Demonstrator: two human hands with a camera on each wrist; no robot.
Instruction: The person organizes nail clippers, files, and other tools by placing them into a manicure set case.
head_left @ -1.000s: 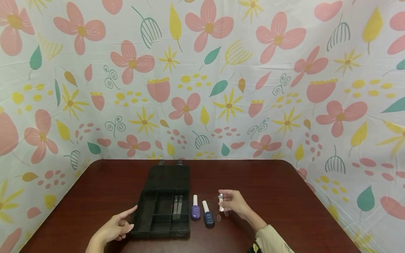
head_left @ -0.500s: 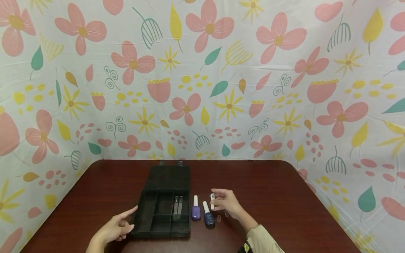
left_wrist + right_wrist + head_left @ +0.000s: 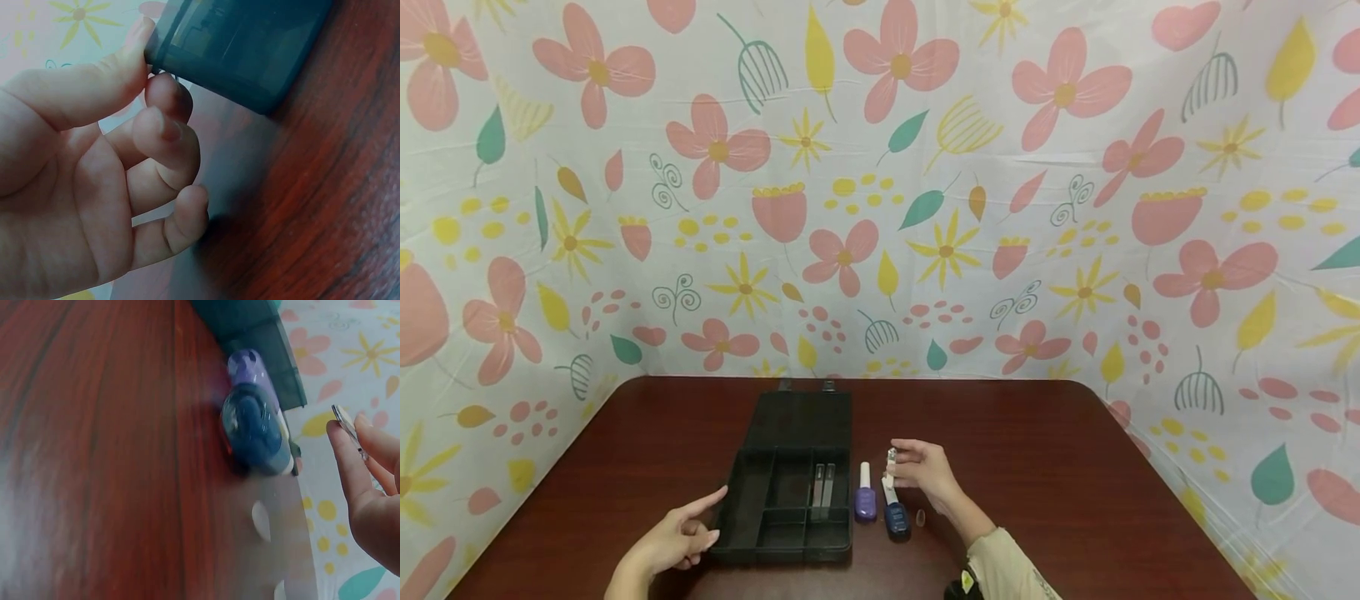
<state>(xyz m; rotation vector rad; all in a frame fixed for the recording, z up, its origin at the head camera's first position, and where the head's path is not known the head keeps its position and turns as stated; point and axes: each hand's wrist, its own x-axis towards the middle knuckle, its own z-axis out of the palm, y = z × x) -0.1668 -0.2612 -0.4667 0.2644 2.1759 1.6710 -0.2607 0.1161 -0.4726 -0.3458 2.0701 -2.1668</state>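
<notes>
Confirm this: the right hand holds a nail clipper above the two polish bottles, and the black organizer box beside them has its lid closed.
Not quite: the black organizer box is open, its compartments showing in the head view. The right hand does hold the nail clipper above the two polish bottles.

hidden, cropped or too blurred to read

in the head view the small metal tool (image 3: 891, 463) pinched in the right hand (image 3: 921, 469) is too small to name, and the right wrist view shows only its tip, the rest covered by fingers (image 3: 345, 464) and cut by the edge. the dark blue bottle (image 3: 256, 431) is blurred there and hides most of the purple bottle (image 3: 248, 367). the two grey strips (image 3: 822, 486) in the black case (image 3: 752, 527) are too small to tell. the left wrist view crops the case to one blurred corner; the left hand (image 3: 672, 540) touches it, grip unclear.
</notes>
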